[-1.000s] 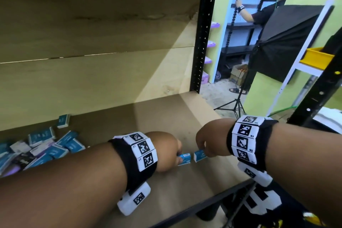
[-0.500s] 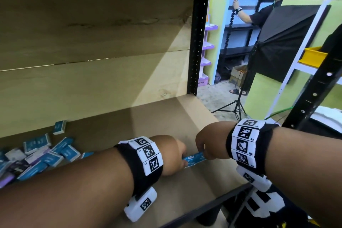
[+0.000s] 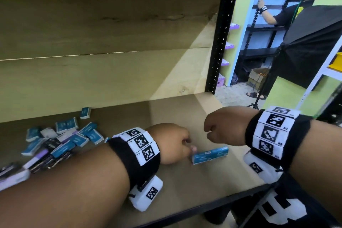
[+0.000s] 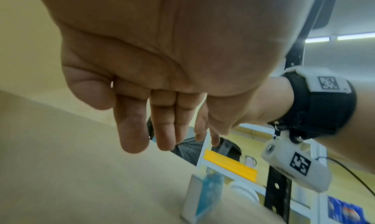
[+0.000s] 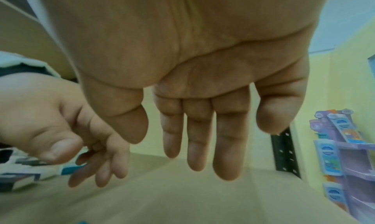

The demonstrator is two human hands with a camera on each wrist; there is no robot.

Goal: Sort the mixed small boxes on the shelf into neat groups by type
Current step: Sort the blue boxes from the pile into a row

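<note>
Wooden shelf [image 3: 175, 187]: two teal boxes [image 3: 210, 155] stand paired, right of the mixed pile [image 3: 55, 142]. Left hand [image 3: 170, 143] and right hand [image 3: 224, 127] both loose, empty, just beside the pair. Likely next: fetch another teal box from the pile.

Two teal boxes [image 3: 210, 155] stand end to end near the shelf [image 3: 185, 113] front; a mixed pile [image 3: 55, 140] lies far left

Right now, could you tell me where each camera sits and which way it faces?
Head: looks forward and down at the brown shelf board; shows both forearms, left hand, right hand.
Left wrist: under the palm, looks along straight fingers at the blue-and-white small boxes.
Right wrist: looks along relaxed fingers; left hand visible.
All three views show the shelf board.
</note>
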